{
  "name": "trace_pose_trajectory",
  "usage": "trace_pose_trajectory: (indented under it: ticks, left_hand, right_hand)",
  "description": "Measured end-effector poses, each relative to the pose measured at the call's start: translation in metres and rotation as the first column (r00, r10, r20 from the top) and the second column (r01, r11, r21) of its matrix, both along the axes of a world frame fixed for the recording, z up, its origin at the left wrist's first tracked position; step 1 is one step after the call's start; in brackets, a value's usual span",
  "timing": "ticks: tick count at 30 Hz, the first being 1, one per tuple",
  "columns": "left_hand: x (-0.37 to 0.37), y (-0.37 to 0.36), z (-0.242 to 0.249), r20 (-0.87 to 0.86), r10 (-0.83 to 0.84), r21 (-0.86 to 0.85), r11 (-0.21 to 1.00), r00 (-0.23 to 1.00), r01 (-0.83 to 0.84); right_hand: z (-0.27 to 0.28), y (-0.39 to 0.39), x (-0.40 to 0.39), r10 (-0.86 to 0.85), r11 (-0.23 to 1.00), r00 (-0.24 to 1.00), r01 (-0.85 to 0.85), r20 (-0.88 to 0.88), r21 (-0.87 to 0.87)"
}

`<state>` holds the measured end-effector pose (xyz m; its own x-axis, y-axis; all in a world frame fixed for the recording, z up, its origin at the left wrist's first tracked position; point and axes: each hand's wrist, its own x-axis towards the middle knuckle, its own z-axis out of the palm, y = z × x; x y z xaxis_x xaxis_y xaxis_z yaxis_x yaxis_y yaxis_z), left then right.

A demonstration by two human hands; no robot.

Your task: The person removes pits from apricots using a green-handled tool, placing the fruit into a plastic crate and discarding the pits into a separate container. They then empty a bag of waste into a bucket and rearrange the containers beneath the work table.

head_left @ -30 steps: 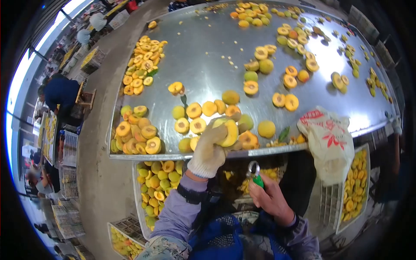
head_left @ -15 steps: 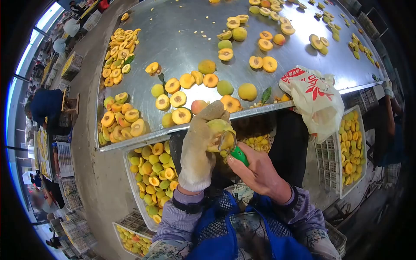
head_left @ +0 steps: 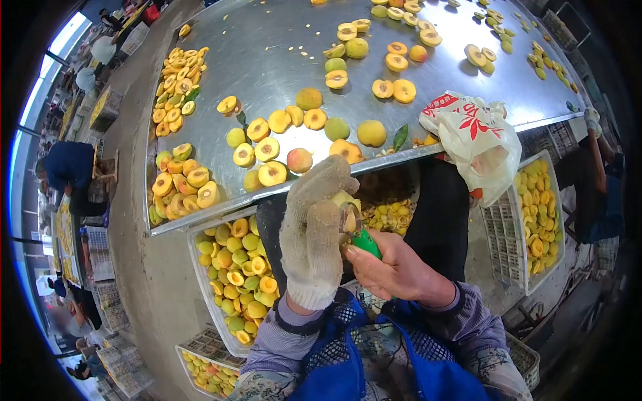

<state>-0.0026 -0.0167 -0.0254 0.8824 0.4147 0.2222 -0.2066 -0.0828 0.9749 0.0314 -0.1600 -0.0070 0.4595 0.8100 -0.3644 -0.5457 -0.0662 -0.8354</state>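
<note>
My left hand [head_left: 311, 230], in a pale, soiled knit glove, is closed around a yellow peach [head_left: 344, 199], mostly hidden behind its fingers. Bare, my right hand [head_left: 404, 269] grips a pitting tool [head_left: 366, 243] by its green handle. The tool's rounded metal loop touches the fruit, and a brownish-yellow piece, perhaps the pit, shows within it. Both hands are over my lap, just below the near edge of the metal table [head_left: 267, 73]. Beyond them lie peach halves [head_left: 272, 174] and whole peaches [head_left: 371, 133].
A white plastic bag [head_left: 478, 144] hangs over the table's edge. Crates of cut peaches stand left [head_left: 198, 257] and right [head_left: 503, 234] of my legs. More cut fruit lies below, between my knees. A co-worker's gloved hand [head_left: 592, 120] is at far right.
My left hand has turned, its glove now covering most of the peach. The tool's loop has come out from the fruit's face with a piece in it. The view has shifted slightly.
</note>
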Motion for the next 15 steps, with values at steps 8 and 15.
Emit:
trace_pose_trajectory:
  ticks: [8,15]
  left_hand:
    - [-0.001,-0.003,0.016,0.128,-0.021,0.347,0.937,0.992,-0.025]
    - [0.008,0.000,0.018,0.192,-0.140,0.506,0.862,0.971,0.024]
  right_hand:
    - [-0.001,-0.006,0.002,0.010,0.997,0.985,0.003,-0.171,0.072]
    - [-0.008,-0.015,0.006,0.152,0.984,0.937,-0.112,-0.315,0.140]
